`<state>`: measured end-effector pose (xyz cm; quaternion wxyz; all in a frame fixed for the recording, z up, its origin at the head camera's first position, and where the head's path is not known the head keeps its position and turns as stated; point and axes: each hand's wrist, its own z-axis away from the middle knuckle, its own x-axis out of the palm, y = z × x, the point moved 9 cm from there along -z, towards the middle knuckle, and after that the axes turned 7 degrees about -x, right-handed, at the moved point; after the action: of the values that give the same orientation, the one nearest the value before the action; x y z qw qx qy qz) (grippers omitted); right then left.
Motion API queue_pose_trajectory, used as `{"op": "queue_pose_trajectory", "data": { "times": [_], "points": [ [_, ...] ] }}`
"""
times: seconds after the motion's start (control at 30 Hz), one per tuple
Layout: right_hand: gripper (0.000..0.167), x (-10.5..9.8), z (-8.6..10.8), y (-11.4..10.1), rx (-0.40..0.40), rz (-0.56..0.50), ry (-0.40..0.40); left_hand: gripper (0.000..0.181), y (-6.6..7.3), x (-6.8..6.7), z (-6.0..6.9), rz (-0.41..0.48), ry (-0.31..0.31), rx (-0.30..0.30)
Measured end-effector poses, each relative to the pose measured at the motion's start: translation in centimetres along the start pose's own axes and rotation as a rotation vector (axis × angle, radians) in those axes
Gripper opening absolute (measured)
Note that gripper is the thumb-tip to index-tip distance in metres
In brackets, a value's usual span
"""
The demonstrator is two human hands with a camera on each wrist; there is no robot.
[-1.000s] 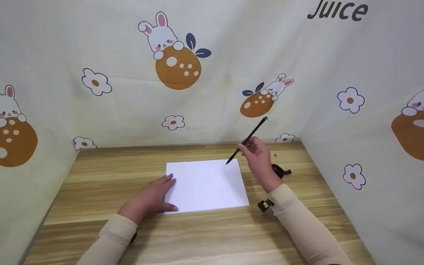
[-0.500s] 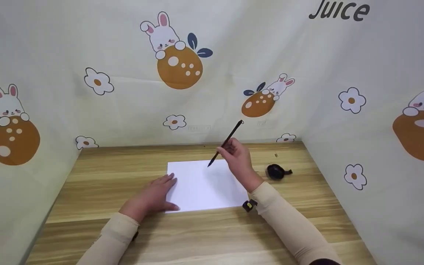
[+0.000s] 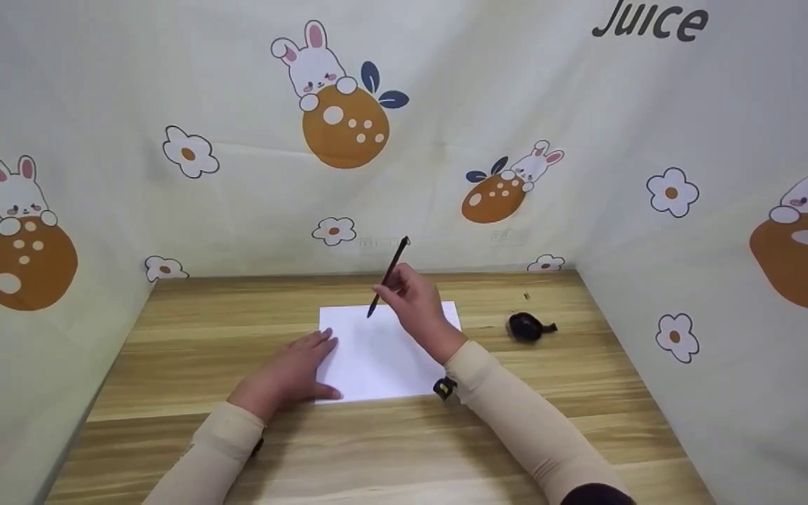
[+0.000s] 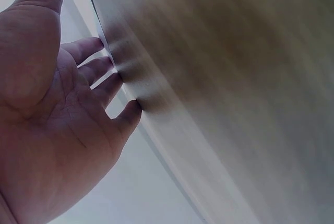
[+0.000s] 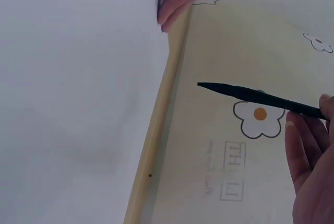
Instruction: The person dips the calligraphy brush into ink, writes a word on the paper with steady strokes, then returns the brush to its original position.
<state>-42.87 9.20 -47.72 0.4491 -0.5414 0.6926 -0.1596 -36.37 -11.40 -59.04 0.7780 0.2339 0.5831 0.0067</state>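
Observation:
A white sheet of paper [image 3: 376,361] lies on the wooden table. My left hand [image 3: 290,372] rests on its left edge, fingers extended and thumb near the lower corner. In the left wrist view the fingertips of this hand [image 4: 78,98] touch the sheet's edge. Above the paper's far part, my right hand [image 3: 418,305] pinches a slim black ink brush [image 3: 388,275] between thumb and fingers. The brush is tilted, with its dark pointed tip down and a small loop on its upper end. In the right wrist view the brush tip [image 5: 219,87] appears apart from the paper.
A small black dish [image 3: 524,327] with a short handle stands right of the paper. Behind it lies a tiny dark speck [image 3: 526,295]. Cloth walls [image 3: 236,210] printed with rabbits and flowers enclose the table [image 3: 376,456] at the back and sides.
My right hand has moved left with the brush, from the paper's right corner to above its far middle-left part, uncovering the black dish. My left hand has stayed on the paper.

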Motion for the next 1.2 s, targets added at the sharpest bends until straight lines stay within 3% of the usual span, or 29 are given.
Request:
{"op": "queue_pose_trajectory", "data": {
  "times": [0.23, 0.47, 1.2],
  "points": [
    [0.015, 2.1, -0.7, -0.9, -0.074, 0.087, -0.053, 0.108, -0.1, -0.1, -0.1, -0.001, 0.008, 0.004],
    [0.013, 3.7, -1.4, -1.2, -0.129, 0.109, -0.084, 0.107, -0.1, -0.2, -0.1, -0.005, 0.015, 0.027],
    [0.011, 6.8, -1.7, 0.1, -0.071, 0.123, -0.145, 0.109, 0.0, -0.2, -0.2, -0.004, 0.014, 0.029]
  ]
}}
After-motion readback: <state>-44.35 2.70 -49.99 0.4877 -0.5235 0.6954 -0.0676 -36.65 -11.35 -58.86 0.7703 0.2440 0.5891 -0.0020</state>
